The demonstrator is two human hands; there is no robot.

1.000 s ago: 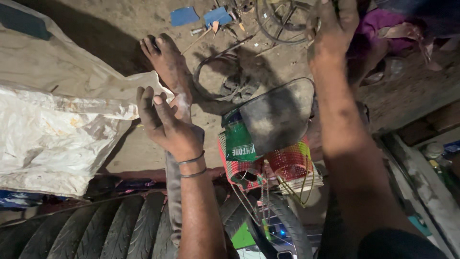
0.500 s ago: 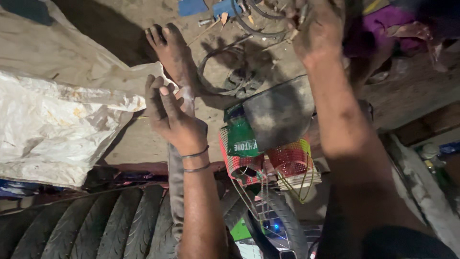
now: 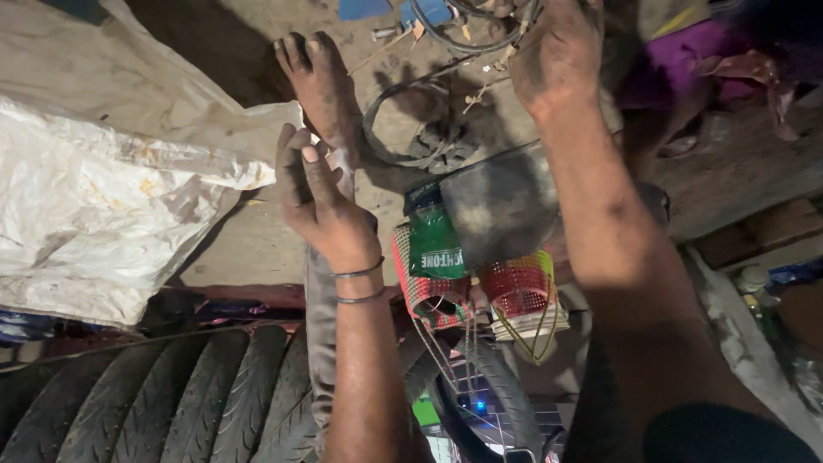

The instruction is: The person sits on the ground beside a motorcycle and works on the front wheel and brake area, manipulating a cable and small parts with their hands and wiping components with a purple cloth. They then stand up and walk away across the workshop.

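left hand [image 3: 321,201]: raised, fingers apart, empty | right hand [image 3: 557,51]: outstretched, grip on cable loop [image 3: 463,39] unclear

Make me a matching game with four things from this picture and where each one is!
Things:
1. tyre
2. white sack
3. woven basket
4. left hand

Places:
A. middle of the view, with two thin bangles on its wrist
B. far left, crumpled on the ground
C. bottom left corner, tread showing
D. below the dark flat pad, red and green mesh

Pairs: 1-C, 2-B, 3-D, 4-A
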